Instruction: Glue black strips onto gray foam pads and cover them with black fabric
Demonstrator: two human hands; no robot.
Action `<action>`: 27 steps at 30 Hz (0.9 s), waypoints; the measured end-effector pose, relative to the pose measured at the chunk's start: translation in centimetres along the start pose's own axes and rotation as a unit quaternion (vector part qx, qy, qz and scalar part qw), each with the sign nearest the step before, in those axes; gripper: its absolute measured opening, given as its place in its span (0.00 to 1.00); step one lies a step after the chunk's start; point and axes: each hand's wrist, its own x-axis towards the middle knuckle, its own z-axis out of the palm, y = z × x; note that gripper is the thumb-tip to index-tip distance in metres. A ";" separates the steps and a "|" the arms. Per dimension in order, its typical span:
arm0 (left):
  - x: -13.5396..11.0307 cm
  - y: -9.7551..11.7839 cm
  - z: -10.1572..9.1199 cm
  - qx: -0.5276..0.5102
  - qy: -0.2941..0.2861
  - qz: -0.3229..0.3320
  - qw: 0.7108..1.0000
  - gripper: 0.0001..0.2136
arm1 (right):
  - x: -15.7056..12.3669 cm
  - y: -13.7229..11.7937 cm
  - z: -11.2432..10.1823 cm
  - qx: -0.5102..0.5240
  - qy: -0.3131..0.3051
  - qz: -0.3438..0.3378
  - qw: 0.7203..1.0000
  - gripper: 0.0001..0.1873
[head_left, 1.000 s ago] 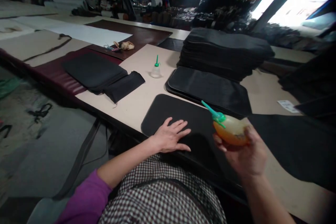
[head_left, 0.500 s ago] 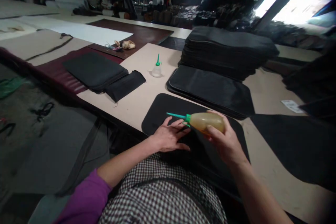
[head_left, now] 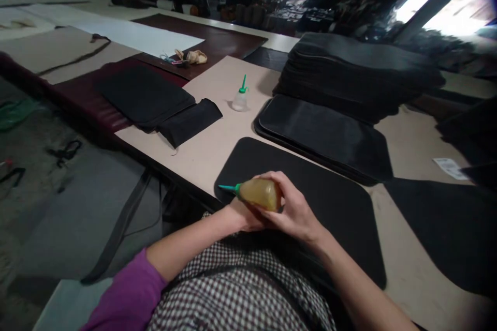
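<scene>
My right hand [head_left: 295, 212] is wrapped round a squeeze bottle [head_left: 258, 194] of amber liquid. The bottle lies tilted on its side, its green nozzle pointing left. Below and behind it is my left hand [head_left: 246, 215], whose fingers are hidden by the bottle and my right hand. Both hands are over the near edge of a black rounded panel [head_left: 330, 186] that lies flat in front of me.
Beyond the panel are a low stack of black panels [head_left: 326, 134] and a taller stack [head_left: 349, 72]. A second, clear bottle [head_left: 239, 101] with a green nozzle stands upright. More black pieces [head_left: 147, 95] lie at the left, and scissors [head_left: 174, 60] farther back.
My right hand has carried the bottle left and down, over my left hand. My left hand's fingers, spread on the panel before, are now covered. The view has shifted slightly.
</scene>
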 end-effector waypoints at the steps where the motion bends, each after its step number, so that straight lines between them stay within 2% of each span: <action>1: -0.1 0.0 -0.1 -0.004 -0.003 0.008 1.000 0.22 | 0.3 0.0 0.0 -0.004 -0.015 -0.019 1.000 0.26; 5: -0.2 0.1 -1.0 -0.017 -0.010 0.022 1.000 0.24 | 1.2 0.5 -0.2 -0.018 -0.034 -0.065 0.997 0.25; 9: -0.3 0.2 -1.7 -0.018 -0.007 0.020 1.000 0.37 | 2.1 1.5 -0.7 -0.046 -0.023 -0.070 0.996 0.23; 11: -0.4 0.1 -1.9 -0.007 -0.002 0.030 1.000 0.40 | 2.6 2.0 -0.9 -0.062 -0.011 -0.060 0.996 0.22; 18: -0.5 0.3 -2.7 0.035 0.004 0.052 0.998 0.38 | 4.7 5.1 -1.2 -0.139 0.058 -0.040 0.988 0.25; 23: -0.1 0.5 -3.3 0.045 0.007 0.057 0.997 0.37 | 6.1 7.4 -0.6 -0.177 0.110 -0.004 0.978 0.27; 27: -0.1 0.5 -3.1 0.057 0.005 0.059 0.997 0.37 | 6.3 8.3 -0.8 -0.196 0.133 0.031 0.971 0.26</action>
